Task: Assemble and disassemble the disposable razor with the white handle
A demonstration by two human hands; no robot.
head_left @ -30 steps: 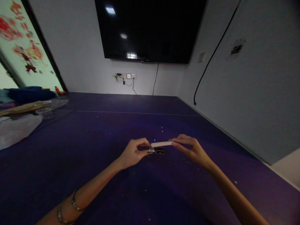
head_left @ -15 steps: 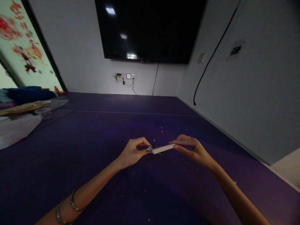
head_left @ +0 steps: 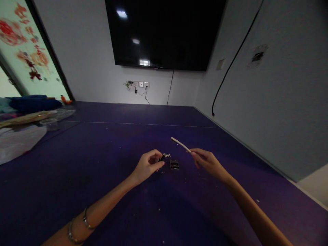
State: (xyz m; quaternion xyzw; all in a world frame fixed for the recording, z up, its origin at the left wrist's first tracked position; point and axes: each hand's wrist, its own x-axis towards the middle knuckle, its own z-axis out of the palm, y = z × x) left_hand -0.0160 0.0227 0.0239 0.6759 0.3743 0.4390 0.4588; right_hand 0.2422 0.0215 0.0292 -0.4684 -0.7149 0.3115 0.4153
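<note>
Purple surface (head_left: 128, 208), dark block (head_left: 174, 165) near left fingers (head_left: 158, 166) pinching metal piece (head_left: 166, 155), right fingers (head_left: 201, 151) pinching pale brush (head_left: 182, 145)

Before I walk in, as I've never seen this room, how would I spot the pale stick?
Find the big black screen, then the purple surface below it. There, the right hand pinches the pale stick by its near end. Unlike the shiny piece in the left hand and the dark object nearby, it is long and slim, with a dark patch by its far end.
</note>
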